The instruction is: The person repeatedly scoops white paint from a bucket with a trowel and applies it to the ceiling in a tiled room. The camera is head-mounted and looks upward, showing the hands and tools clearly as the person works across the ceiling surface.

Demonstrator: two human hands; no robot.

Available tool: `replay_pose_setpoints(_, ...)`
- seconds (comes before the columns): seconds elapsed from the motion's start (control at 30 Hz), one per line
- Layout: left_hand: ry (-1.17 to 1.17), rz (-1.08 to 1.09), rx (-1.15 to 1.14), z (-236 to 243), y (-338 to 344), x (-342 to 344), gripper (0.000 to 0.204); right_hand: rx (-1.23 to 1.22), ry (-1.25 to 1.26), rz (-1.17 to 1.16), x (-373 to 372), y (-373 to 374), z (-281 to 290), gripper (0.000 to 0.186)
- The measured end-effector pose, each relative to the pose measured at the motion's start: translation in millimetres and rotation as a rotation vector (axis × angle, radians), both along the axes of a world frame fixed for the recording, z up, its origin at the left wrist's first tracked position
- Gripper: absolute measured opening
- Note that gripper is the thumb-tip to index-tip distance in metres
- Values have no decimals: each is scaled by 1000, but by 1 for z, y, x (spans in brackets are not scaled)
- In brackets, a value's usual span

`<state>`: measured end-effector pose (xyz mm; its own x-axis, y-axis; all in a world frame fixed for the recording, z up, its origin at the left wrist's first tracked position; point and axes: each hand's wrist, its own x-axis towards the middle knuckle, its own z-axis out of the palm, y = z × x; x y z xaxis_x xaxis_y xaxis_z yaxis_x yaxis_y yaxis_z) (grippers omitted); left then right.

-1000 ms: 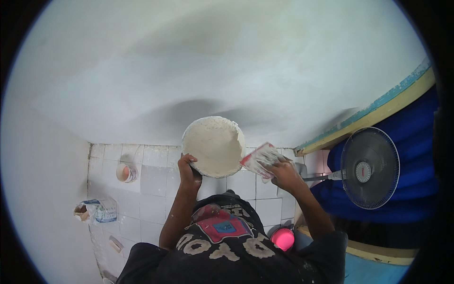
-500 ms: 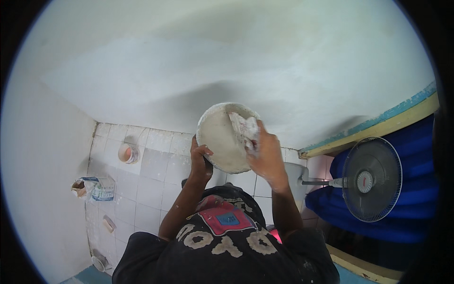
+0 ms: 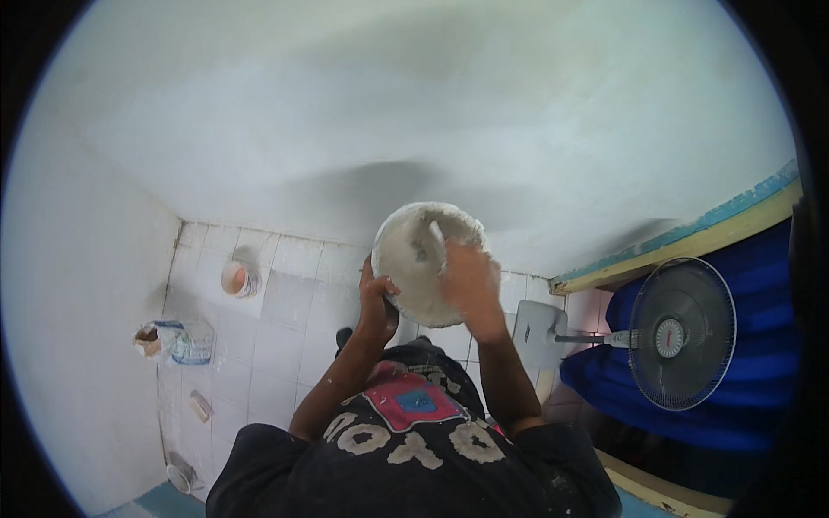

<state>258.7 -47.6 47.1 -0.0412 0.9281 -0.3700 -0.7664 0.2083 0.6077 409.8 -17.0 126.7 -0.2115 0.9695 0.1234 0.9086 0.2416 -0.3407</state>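
A round white bucket (image 3: pixel 387 231) is held up in front of me, its mouth tilted toward my view. Pale, wet-looking putty (image 3: pixel 406 274) coats its inside. My left hand (image 3: pixel 377 300) is wrapped round the bucket's left side, with the thumb over the rim. Inside the right part of the bucket, my right hand (image 3: pixel 471 281) is closed on a flat, putty-smeared scraper (image 3: pixel 437 231). Only one pale end of the scraper shows past the fingers; the hand, blurred by motion, covers the rest.
A grey standing fan (image 3: pixel 682 335) is at the right, before blue cloth (image 3: pixel 596 380). Along the left lie a small tub (image 3: pixel 240 280), an opened bag (image 3: pixel 186 342), a small block (image 3: pixel 200 406) and a white container (image 3: pixel 180 476) on floor tiles. A white wall (image 3: pixel 414 104) rises ahead.
The bucket and both hands have shifted slightly right and toward me. My right hand has moved deeper over the bucket's mouth, and less of the scraper shows.
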Motion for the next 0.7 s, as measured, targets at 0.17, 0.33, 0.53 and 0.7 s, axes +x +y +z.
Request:
replay_pose_setpoints(0.17, -3, -10, 32, -1, 12, -2, 78, -184, 114, 131, -7, 5, -13, 26)
replay_pose_setpoints(0.33, -64, -36, -23, -38, 22, -18, 74, 9, 692, 148, 16, 43, 6, 26)
replay_pose_setpoints(0.53, -35, -45, -32, -28, 29, -29, 74, 689, 635, -184, 37, 131, 83, 34)
replay_pose_setpoints(0.7, 8, -46, -42, -44, 32, -37, 72, 1097, 248, -199, 38, 230, 87, 52)
